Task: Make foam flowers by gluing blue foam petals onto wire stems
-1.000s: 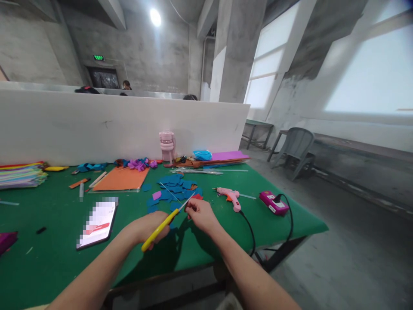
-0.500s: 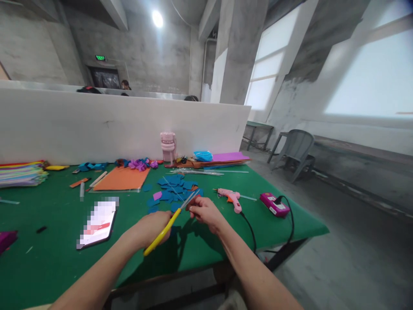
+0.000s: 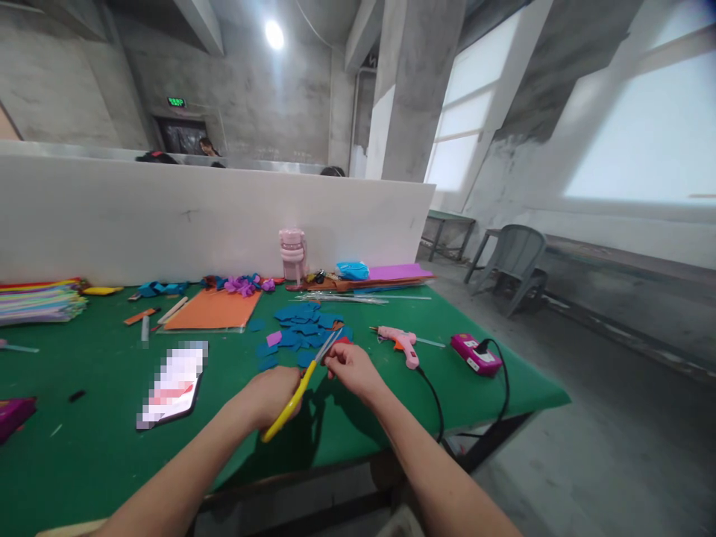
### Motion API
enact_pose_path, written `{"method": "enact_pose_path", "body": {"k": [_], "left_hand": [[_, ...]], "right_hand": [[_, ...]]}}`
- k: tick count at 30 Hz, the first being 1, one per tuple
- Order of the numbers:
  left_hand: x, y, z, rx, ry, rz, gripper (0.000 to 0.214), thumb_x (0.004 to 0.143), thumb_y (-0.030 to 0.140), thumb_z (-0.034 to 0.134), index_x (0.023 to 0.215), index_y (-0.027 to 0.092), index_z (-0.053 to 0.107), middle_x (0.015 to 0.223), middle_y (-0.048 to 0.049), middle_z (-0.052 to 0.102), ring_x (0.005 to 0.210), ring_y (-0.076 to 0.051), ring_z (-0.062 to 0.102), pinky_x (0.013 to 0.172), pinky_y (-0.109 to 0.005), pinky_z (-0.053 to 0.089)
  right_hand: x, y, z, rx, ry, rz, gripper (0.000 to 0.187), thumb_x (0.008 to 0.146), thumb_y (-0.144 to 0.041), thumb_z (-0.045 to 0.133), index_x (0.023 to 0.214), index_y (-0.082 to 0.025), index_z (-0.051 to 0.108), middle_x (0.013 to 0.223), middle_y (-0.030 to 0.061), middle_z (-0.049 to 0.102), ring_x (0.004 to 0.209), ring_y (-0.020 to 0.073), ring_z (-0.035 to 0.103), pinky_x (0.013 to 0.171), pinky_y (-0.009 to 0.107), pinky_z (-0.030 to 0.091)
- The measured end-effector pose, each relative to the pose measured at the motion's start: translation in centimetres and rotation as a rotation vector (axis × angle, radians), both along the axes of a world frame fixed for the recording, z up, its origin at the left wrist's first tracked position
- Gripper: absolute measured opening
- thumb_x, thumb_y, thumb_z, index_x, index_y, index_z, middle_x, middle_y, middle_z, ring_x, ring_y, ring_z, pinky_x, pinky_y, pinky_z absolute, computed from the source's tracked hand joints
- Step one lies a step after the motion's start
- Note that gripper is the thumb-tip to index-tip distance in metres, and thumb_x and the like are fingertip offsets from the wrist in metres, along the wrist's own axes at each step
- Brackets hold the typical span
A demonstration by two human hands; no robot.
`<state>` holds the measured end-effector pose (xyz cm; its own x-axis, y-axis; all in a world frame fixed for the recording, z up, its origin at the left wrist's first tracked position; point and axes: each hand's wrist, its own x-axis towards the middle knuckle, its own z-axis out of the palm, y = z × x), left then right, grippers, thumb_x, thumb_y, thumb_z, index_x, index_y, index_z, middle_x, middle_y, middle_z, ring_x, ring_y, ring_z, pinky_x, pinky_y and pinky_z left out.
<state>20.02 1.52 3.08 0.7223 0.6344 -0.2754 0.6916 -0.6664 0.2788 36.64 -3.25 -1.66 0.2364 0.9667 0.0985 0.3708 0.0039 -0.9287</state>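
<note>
A: What has just changed at the table (image 3: 101, 365)?

B: The scissors (image 3: 305, 380). Half a second ago the blades stood wide apart; now they lie nearly together, tips toward the far edge.

A: State of each hand?

B: Left hand (image 3: 278, 395): wrapped around the yellow handle, above the table near its front edge. Right hand (image 3: 352, 368): fingertips pinched narrow beside the blades, apparently on the brown piece that showed there half a second ago. From where I stand, that piece is now too hidden to make out.

A: Meaning for the work?

B: I judge this the closing part of a cutting stroke. Whether the cut is complete, I cannot tell.

A: Surroundings?

B: Blue pieces (image 3: 302, 326) lie loose beyond the blades, toward the far edge. The glue gun (image 3: 400, 335) lies between the right hand and the right edge; the phone (image 3: 174, 386) lies toward the left edge.
</note>
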Motion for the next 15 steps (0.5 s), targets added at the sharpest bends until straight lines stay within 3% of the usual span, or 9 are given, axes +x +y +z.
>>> {"method": "enact_pose_path", "body": {"k": [2, 8, 10, 13, 15], "left_hand": [[-0.2, -0.1, 0.2, 0.063, 0.044, -0.030, 0.015, 0.062, 0.020, 0.042, 0.072, 0.017, 0.054, 0.075, -0.0106, 0.065, 0.065, -0.023, 0.060, 0.050, -0.026, 0.036], [-1.8, 0.5, 2.0, -0.004, 0.037, -0.012, 0.015, 0.068, 0.027, 0.042, 0.072, 0.018, 0.054, 0.070, -0.0062, 0.063, 0.058, -0.019, 0.057, 0.048, -0.024, 0.035], [-2.2, 1.7, 2.2, 0.028, -0.015, 0.051, 0.021, 0.071, 0.035, 0.043, 0.077, 0.018, 0.053, 0.073, -0.0056, 0.063, 0.061, -0.019, 0.057, 0.050, -0.024, 0.036], [-2.4, 3.7, 1.9, 0.095, -0.114, 0.272, 0.037, 0.069, 0.050, 0.048, 0.089, 0.019, 0.049, 0.072, -0.0047, 0.062, 0.062, -0.020, 0.057, 0.052, -0.025, 0.036], [-2.3, 4.8, 1.3, -0.004, -0.222, 0.394, 0.045, 0.067, 0.053, 0.049, 0.096, 0.019, 0.046, 0.069, -0.0024, 0.061, 0.059, -0.018, 0.056, 0.049, -0.023, 0.036]], "right_hand": [[0.2, 0.0, 0.0, 0.003, -0.027, -0.001, 0.011, 0.072, -0.018, 0.048, 0.063, -0.016, 0.054, 0.051, -0.0034, 0.054, 0.046, 0.0074, 0.044, 0.047, 0.019, 0.032], [3.1, -0.3, 0.1, 0.001, -0.128, -0.072, 0.012, 0.070, -0.020, 0.051, 0.058, -0.016, 0.054, 0.047, -0.0037, 0.051, 0.046, 0.0077, 0.044, 0.047, 0.019, 0.031], [4.2, -0.3, 0.3, 0.053, 0.050, -0.182, 0.013, 0.072, -0.028, 0.051, 0.068, -0.017, 0.056, 0.049, -0.0045, 0.050, 0.042, 0.0066, 0.039, 0.043, 0.019, 0.027], [5.1, 0.0, 0.4, 0.113, 0.384, -0.303, 0.024, 0.071, -0.039, 0.052, 0.081, -0.018, 0.055, 0.047, -0.0076, 0.043, 0.034, 0.0039, 0.025, 0.036, 0.018, 0.016], [5.1, 0.3, 0.3, 0.130, 0.497, -0.306, 0.028, 0.068, -0.040, 0.054, 0.083, -0.017, 0.055, 0.049, -0.0077, 0.042, 0.035, 0.0031, 0.023, 0.035, 0.018, 0.014]]}}
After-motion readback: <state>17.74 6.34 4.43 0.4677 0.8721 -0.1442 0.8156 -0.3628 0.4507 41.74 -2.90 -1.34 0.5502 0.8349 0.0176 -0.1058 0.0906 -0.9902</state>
